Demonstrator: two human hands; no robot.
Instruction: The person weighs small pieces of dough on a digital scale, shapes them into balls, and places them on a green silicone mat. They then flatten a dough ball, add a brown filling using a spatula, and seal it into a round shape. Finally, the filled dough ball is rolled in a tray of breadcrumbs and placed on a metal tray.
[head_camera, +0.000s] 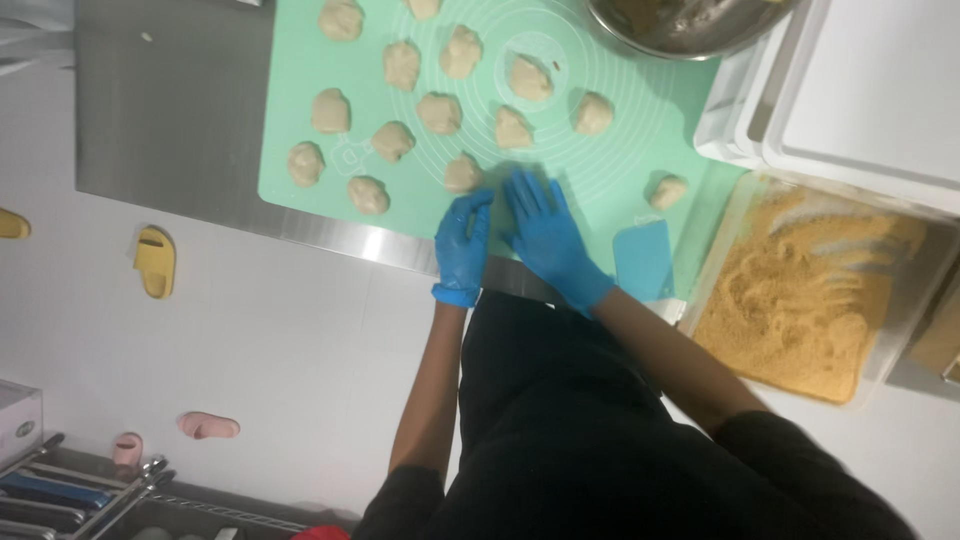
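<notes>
Both my hands wear blue gloves and rest on a mint green silicone mat (610, 170) on a steel table. My left hand (463, 245) stands on edge, fingers together, its fingertips next to a pale dough ball (462, 173). My right hand (545, 235) lies flat with fingers spread on the mat, close to the left hand; whether dough lies under it is hidden. Several more dough balls (440, 112) are spread over the mat. One dough ball (668, 191) sits apart to the right.
A blue scraper (643, 258) lies on the mat's near edge. A clear tray of golden breadcrumbs (800, 290) stands at right, white trays (850, 90) behind it, a metal bowl (690, 25) at the top. Yellow slippers (155, 262) lie on the floor at left.
</notes>
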